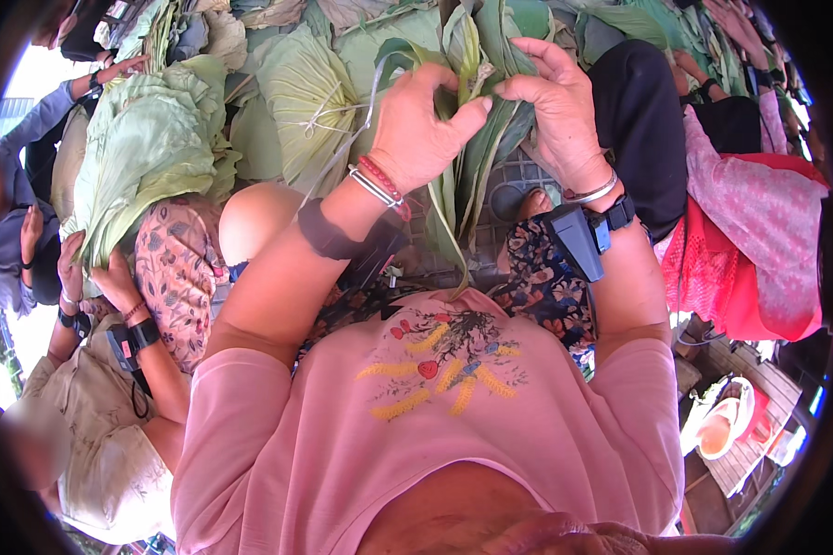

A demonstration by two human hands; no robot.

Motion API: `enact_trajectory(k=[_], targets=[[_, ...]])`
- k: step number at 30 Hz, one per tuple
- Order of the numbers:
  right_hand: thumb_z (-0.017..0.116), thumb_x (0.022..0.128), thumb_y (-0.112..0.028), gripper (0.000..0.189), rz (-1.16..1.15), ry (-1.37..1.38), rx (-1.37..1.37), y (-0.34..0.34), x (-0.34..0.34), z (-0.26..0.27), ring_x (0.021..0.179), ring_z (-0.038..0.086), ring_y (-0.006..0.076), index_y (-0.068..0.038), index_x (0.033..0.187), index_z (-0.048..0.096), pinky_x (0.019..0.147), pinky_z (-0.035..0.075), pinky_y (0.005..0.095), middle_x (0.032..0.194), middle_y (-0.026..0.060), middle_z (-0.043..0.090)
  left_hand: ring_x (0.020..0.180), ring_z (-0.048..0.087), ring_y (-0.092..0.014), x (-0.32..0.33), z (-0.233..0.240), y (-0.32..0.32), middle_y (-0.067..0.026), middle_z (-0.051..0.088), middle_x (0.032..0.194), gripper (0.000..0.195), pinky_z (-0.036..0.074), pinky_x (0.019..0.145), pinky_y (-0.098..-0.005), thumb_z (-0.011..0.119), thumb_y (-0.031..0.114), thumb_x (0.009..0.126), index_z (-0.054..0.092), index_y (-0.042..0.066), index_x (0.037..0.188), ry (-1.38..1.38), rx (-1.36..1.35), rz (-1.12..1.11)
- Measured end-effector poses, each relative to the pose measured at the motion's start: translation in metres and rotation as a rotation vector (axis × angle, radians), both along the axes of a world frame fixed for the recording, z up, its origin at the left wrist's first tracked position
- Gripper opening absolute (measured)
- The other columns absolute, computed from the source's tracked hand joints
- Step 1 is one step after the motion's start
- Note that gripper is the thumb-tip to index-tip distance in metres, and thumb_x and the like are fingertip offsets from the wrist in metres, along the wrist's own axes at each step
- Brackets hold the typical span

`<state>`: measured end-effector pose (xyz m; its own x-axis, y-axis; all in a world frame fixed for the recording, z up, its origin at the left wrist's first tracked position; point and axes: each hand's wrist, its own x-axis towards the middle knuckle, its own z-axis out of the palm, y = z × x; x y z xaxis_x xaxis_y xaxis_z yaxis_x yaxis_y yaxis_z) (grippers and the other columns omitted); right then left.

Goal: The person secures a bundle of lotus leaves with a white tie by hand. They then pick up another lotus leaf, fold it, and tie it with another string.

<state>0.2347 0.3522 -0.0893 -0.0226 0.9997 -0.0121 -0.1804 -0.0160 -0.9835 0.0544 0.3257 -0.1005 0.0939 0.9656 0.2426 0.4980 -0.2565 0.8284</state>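
Note:
Between my hands hangs a bunch of long green leaves (479,163), its tips reaching down towards my lap. My left hand (420,125) has its thumb and fingers closed on the left side of the bunch near the top. On the right side, my right hand (559,104) pinches the leaves, its thumb close to a pale, ragged stem part (481,75). A thin string (366,125) runs down beside my left wrist. Left of it lies a round, pleated leaf bundle (310,114) tied with white string. Broad leaves are spread behind.
At the left, a co-worker's hands (114,277) hold a large wrapped leaf bundle (149,132). More people sit at the upper left and right. A dark-trousered knee (642,125) is close beside my right hand. Shoes (725,420) rest on a wooden board (753,423) at lower right.

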Motion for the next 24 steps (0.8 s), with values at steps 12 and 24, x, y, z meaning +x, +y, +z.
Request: enact_trajectory(k=[12,24], targets=[[0.062,0.07,0.005,0.043,-0.152,-0.149,0.139,0.012,0.028,-0.001,0.096,0.06,0.0161,0.003,0.113,0.067,0.087,0.046,0.0258,0.111,0.012,0.066,0.089,0.062,-0.037,-0.013,-0.012,0.012,-0.0238,0.063,0.096,0.037,0.049,0.081,-0.0415,0.063,0.018,0.079,0.058,-0.004,0.108,-0.003,0.022,0.122],[0.061,0.074,0.005,0.032,-0.345,-0.73,0.207,0.019,0.085,0.0,0.083,0.062,0.0114,0.004,0.106,0.066,0.078,0.049,0.0234,0.094,0.0056,0.069,0.065,0.059,-0.035,-0.046,-0.045,0.036,-0.0228,0.059,0.069,0.026,0.048,0.067,-0.0426,0.059,0.018,0.079,0.052,-0.006,0.084,-0.337,-0.155,0.244]])
